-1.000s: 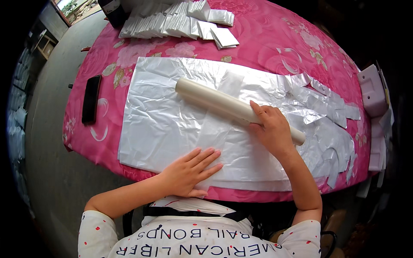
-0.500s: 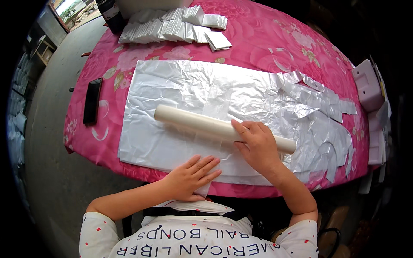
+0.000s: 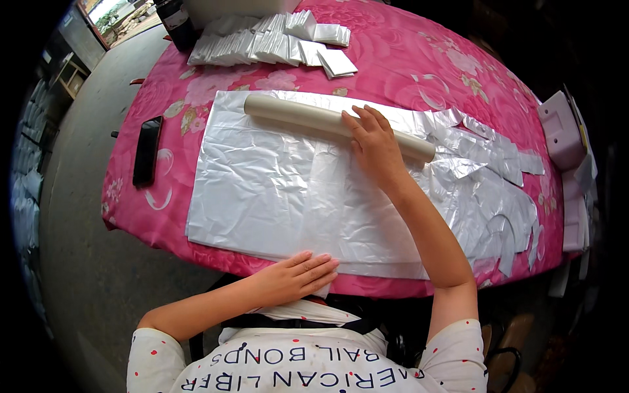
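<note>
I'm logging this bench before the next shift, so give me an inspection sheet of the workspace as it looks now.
Surface: table with pink floral cloth.
Job's things: silver plastic sheets spread flat; cream roller tube lying across their far edge.
Clutter: folded silver packets stacked at the far side; cut silver scraps to the right; black phone on the left edge; pale pink box far right.
Hands: right hand flat on the tube; left hand pressing the sheets' near edge.
Cables: nothing seen.
Surroundings: grey concrete floor on the left.

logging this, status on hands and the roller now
Right hand flat on cream roller, far edge of silvery sheets. Left hand pinning near edge. Nothing blocking.
</note>
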The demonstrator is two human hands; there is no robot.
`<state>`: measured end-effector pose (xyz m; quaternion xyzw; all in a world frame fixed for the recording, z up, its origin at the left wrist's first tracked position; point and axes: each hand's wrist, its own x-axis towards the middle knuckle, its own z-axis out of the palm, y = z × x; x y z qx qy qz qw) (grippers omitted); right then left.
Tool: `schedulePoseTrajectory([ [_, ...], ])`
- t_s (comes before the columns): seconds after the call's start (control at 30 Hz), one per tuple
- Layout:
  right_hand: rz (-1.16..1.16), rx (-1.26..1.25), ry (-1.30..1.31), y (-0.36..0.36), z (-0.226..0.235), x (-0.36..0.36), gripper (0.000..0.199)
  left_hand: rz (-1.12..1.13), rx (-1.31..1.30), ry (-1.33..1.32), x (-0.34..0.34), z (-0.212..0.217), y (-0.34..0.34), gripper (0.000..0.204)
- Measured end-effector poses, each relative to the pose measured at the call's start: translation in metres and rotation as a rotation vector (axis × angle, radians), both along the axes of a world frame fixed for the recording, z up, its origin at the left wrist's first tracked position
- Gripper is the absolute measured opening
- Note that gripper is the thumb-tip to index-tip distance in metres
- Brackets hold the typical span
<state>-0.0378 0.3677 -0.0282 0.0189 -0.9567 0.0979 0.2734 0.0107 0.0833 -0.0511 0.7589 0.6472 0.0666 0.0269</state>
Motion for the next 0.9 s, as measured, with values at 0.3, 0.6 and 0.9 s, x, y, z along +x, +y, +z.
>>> schedulePoseTrajectory([
  [0.3,0.624,-0.338,-0.515,-0.064,0.014,0.111,0.058,0.042,0.348,-0.562,-0.008,0.009,-0.012,0.03],
  [0.6,0.354,-0.283,-0.203,-0.079,-0.008,0.12,0.039,0.207,0.304,-0.278,-0.033,0.017,0.004,0.045],
  [0.9,0.286,-0.387,-0.163,-0.077,-0.003,0.119,0.039,0.117,0.15,-0.548,-0.063,0.032,0.007,0.083],
])
